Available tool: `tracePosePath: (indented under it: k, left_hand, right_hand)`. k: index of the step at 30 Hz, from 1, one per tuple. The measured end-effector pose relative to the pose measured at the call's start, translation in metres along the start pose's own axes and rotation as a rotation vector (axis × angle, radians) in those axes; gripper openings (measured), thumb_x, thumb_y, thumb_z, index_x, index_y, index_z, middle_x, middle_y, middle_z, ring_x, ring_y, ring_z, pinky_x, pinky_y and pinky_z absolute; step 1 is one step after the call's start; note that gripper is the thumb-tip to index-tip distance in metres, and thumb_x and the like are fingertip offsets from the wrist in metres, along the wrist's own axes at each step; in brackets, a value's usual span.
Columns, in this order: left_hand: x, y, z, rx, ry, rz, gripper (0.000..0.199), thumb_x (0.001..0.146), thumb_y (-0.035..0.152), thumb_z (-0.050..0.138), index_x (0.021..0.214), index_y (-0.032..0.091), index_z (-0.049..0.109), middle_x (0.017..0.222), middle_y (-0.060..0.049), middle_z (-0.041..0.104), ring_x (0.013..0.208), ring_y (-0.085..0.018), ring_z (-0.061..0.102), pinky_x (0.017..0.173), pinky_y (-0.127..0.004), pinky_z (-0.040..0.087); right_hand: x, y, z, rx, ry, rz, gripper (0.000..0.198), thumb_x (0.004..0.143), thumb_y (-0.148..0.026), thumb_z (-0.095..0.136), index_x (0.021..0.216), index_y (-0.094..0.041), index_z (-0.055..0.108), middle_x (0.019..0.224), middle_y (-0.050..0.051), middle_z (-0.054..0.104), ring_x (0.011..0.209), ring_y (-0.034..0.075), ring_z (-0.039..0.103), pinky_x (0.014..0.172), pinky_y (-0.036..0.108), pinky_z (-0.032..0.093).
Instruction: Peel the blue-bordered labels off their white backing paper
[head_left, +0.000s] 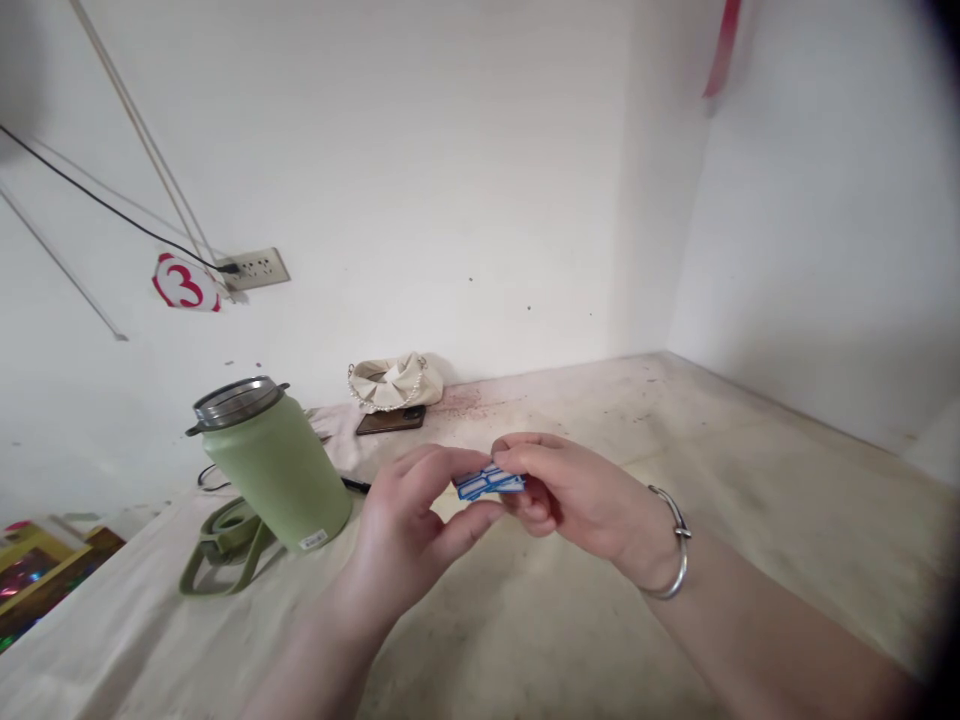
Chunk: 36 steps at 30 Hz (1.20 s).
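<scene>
Between my two hands, above the middle of the table, is a small stack of white label stickers with blue borders. Its layers fan slightly apart at the lower right. My left hand grips the left end, forefinger along the top and thumb below. From the right, my right hand pinches the upper right part, thumb on top and the other fingers curled underneath. A silver bangle circles my right wrist. The fingers cover both ends of the stack.
A green bottle without its lid stands at the left, its green lid with a loop beside it. Towards the wall lie a cream bag and a dark phone. A black pen-like thing shows behind my left hand.
</scene>
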<state>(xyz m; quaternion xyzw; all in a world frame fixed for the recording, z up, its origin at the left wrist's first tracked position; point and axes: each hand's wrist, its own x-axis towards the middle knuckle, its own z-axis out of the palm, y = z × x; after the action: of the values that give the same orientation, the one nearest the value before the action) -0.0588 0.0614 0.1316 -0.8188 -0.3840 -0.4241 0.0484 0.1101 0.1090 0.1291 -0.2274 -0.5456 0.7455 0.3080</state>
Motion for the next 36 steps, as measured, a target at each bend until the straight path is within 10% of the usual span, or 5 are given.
tracePosePath:
  k: [7,14,20,36]
  left_hand:
    - [-0.001,-0.003,0.000,0.133,0.072,0.207,0.029,0.072,0.004,0.066,0.095,0.020,0.059,0.090,-0.004,0.065,0.084,-0.017,0.058,0.074,-0.032,0.048]
    - [0.000,0.002,0.001,0.058,0.158,-0.106,0.008,0.077,0.010,0.060,0.079,0.018,0.060,0.079,-0.003,0.060,0.075,-0.015,0.056,0.063,-0.028,0.045]
    - [0.001,0.002,0.005,0.044,0.144,-0.139,0.007,0.078,0.013,0.059,0.077,0.019,0.062,0.069,0.000,0.055,0.067,-0.014,0.051,0.060,-0.028,0.041]
    - [-0.001,0.002,0.009,-0.008,0.130,-0.233,0.006,0.080,0.018,0.057,0.081,0.021,0.063,0.067,0.000,0.059,0.060,-0.012,0.050,0.054,-0.025,0.041]
  right_hand:
    - [0.001,0.001,-0.003,-0.004,-0.035,0.054,0.025,0.078,-0.024,0.044,0.054,-0.018,0.038,0.045,-0.006,0.034,0.041,0.005,0.025,0.039,0.021,0.013]
    - [-0.001,0.005,-0.001,-0.287,0.271,-0.306,0.035,0.089,-0.048,0.037,0.085,-0.019,0.056,0.082,0.003,0.054,0.071,0.013,0.050,0.053,0.023,0.039]
    - [-0.002,0.004,0.003,-0.168,0.082,-0.152,0.039,0.085,-0.054,0.042,0.079,-0.018,0.053,0.071,0.002,0.053,0.059,0.011,0.047,0.045,0.022,0.034]
    - [0.002,0.010,0.003,-0.150,0.086,-0.163,0.047,0.086,-0.060,0.034,0.082,-0.019,0.055,0.069,0.001,0.052,0.058,0.012,0.047,0.045,0.022,0.036]
